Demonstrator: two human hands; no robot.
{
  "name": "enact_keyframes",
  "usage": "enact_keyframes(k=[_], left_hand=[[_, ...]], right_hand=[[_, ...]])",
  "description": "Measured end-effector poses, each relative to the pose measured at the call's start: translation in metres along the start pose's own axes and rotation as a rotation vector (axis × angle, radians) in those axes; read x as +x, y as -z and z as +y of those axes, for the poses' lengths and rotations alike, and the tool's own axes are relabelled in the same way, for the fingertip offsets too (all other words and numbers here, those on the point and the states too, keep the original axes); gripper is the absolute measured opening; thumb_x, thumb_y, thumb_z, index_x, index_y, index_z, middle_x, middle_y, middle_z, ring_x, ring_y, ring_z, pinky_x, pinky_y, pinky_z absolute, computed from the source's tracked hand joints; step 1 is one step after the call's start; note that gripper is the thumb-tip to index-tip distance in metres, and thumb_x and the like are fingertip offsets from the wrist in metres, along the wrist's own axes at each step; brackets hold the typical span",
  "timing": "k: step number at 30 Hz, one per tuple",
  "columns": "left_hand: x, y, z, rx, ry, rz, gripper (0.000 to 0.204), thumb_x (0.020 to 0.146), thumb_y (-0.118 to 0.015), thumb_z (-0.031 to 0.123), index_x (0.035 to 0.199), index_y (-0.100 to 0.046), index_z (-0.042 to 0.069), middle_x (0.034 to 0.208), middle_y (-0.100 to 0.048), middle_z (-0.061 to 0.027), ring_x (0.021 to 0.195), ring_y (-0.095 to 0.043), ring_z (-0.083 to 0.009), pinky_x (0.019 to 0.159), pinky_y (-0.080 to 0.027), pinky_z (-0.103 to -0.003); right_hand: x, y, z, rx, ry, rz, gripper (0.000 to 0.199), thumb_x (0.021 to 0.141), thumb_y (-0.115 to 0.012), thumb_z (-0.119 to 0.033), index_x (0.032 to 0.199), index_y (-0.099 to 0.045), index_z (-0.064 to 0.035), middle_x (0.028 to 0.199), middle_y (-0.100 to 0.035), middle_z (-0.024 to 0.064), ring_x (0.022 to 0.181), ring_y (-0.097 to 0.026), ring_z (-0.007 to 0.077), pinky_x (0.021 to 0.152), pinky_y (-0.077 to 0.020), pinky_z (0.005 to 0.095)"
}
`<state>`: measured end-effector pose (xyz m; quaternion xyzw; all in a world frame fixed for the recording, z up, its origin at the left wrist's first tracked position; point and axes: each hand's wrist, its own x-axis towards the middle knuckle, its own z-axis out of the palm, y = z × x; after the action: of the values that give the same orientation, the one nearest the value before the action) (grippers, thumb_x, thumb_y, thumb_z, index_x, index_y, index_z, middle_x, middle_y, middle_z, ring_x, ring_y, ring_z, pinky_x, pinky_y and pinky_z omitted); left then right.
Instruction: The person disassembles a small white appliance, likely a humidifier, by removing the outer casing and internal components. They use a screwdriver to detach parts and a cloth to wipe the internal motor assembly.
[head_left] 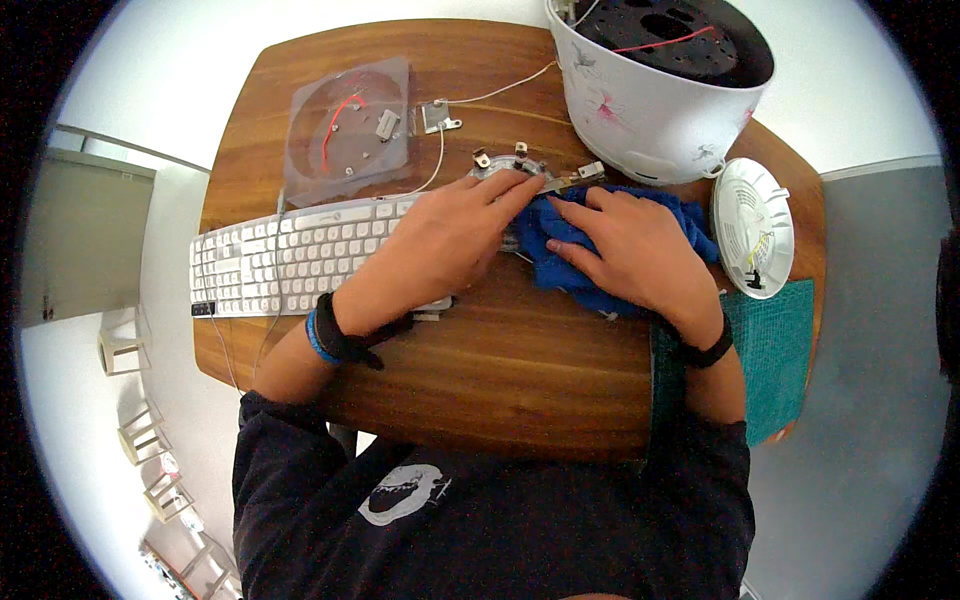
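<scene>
My left hand point(450, 235) reaches over the keyboard's right end, its fingers closed on a round metal part point(493, 163) with upright metal tabs. Much of that part is hidden under the fingers. My right hand point(640, 250) is pressed onto a crumpled blue cloth point(565, 272), fingers bent and gripping the fabric beside the metal part. Between the two hands, a thin metal strip with a pale block point(591, 172) at its end sticks out over the cloth's far edge.
A white keyboard point(300, 260) lies left. Behind it sits a clear plastic tray point(305, 160) with a red wire and small screws. A small metal plate point(437, 117) trails wires. A white appliance housing point(625, 130), round white cover point(735, 225) and teal mat point(775, 345) are right.
</scene>
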<state>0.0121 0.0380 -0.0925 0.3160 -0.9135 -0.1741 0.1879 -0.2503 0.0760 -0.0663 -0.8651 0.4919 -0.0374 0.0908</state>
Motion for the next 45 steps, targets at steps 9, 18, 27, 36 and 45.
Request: enact_keyframes(k=[9, 18, 27, 36, 45], left_hand=[[0.017, 0.021, -0.004, 0.051, -0.038, -0.026, 0.042, 0.107, -0.064, 0.01, 0.149, -0.064, 0.006, 0.122, -0.076, -0.0244, 0.113, -0.073, -0.046, 0.095, -0.06, -0.054], [0.051, 0.003, 0.001, 0.153, 0.006, -0.13, 0.037, 0.105, -0.069, 0.017, 0.14, -0.068, 0.008, 0.111, -0.079, -0.0228, 0.101, -0.076, -0.0462, 0.087, -0.061, -0.056], [0.045, 0.012, -0.002, -0.141, 0.085, -0.068, 0.046, 0.101, -0.075, 0.012, 0.147, -0.069, 0.01, 0.117, -0.079, -0.0234, 0.103, -0.077, -0.0436, 0.089, -0.062, -0.05], [0.041, 0.019, -0.006, -0.215, 0.123, -0.205, 0.03, 0.105, -0.071, 0.008, 0.135, -0.071, 0.006, 0.119, -0.077, -0.0213, 0.106, -0.077, -0.0379, 0.093, -0.061, -0.046], [0.036, 0.013, 0.011, -0.024, 0.017, -0.163, 0.026, 0.1, -0.074, 0.013, 0.125, -0.069, 0.006, 0.125, -0.071, -0.0236, 0.115, -0.07, -0.0461, 0.099, -0.058, -0.053]], right_hand=[[-0.002, -0.001, -0.003, -0.031, -0.066, -0.081, 0.053, 0.106, -0.07, -0.043, 0.155, -0.067, -0.0198, 0.104, -0.073, 0.0169, 0.094, -0.075, 0.0374, 0.081, -0.0615, 0.0487], [-0.004, -0.001, -0.005, -0.055, -0.074, -0.104, 0.054, 0.108, -0.067, -0.043, 0.158, -0.064, -0.021, 0.105, -0.076, 0.0191, 0.092, -0.077, 0.0389, 0.079, -0.0632, 0.0491], [-0.024, -0.01, -0.013, -0.098, -0.05, 0.072, 0.053, 0.105, -0.071, -0.041, 0.152, -0.069, -0.0182, 0.098, -0.078, 0.0177, 0.085, -0.078, 0.0374, 0.074, -0.0628, 0.0504], [-0.056, 0.052, -0.007, 0.024, -0.008, -0.04, 0.045, 0.104, -0.071, -0.035, 0.147, -0.072, -0.0177, 0.102, -0.077, 0.0171, 0.09, -0.078, 0.0403, 0.077, -0.0631, 0.051], [-0.087, 0.103, 0.014, 0.119, -0.116, -0.035, 0.041, 0.102, -0.07, -0.022, 0.143, -0.073, -0.0185, 0.106, -0.075, 0.0192, 0.102, -0.075, 0.0438, 0.088, -0.06, 0.0544]])
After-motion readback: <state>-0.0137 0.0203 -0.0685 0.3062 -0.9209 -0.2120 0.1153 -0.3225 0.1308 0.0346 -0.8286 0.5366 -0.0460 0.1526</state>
